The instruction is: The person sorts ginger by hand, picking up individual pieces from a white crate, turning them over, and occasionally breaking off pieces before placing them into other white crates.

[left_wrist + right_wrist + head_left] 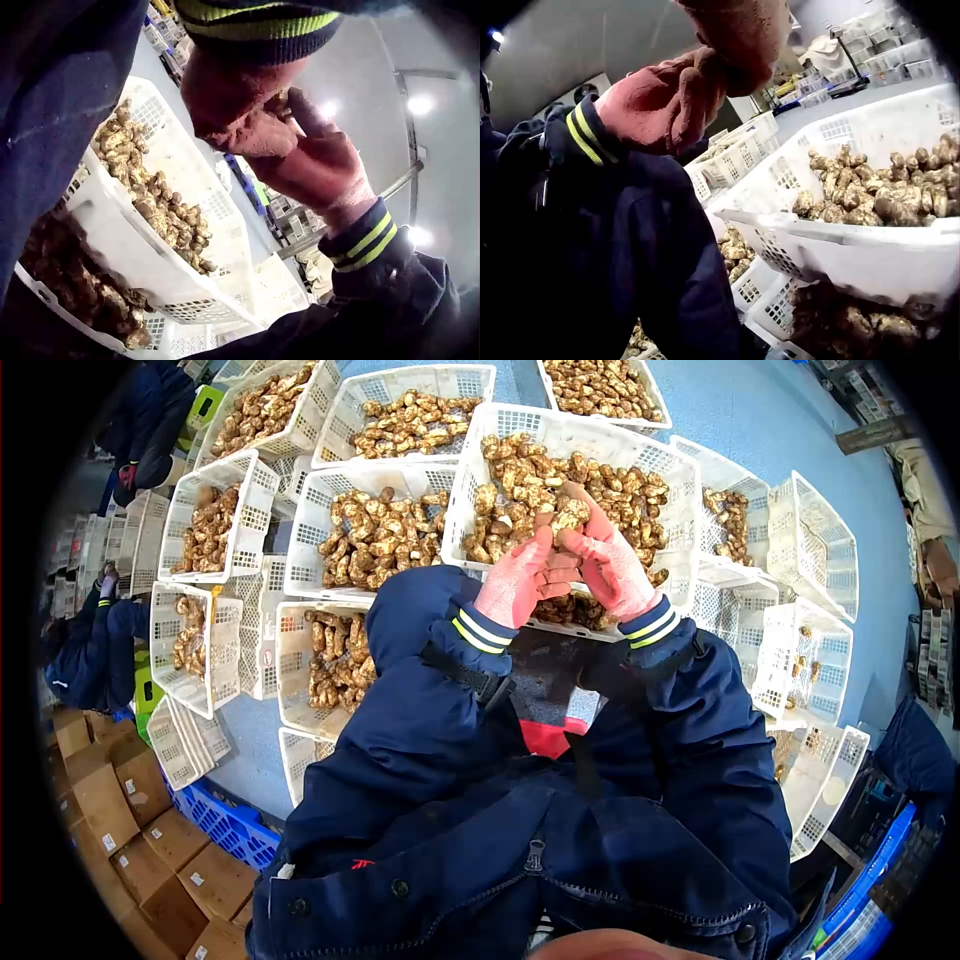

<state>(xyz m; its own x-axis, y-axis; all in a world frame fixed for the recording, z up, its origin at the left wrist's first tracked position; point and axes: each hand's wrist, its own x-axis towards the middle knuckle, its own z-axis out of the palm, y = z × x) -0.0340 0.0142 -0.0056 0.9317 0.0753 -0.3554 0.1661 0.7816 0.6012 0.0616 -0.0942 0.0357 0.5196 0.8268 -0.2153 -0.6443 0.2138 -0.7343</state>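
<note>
Both hands wear pinkish-red gloves and meet over a white crate (668,470) of brown-and-white mushrooms. The right hand (615,568) pinches a pale, speckled mushroom (571,513) between thumb and fingers. Close against it, the left hand (515,582) has its fingers curled and its thumb at the mushroom's lower side. In the left wrist view, a small part of the mushroom (281,102) shows between the two hands; the rest is hidden by fingers. The right wrist view shows the left hand (664,105) bent in against the right hand (742,37), above crate level.
More mushroom crates stand around, among them one on the left (300,500) and one behind (400,385). Emptier crates (805,545) are at the right. Cardboard boxes (105,805) and a blue crate (225,825) lie at the lower left. Another person (90,650) is at the far left.
</note>
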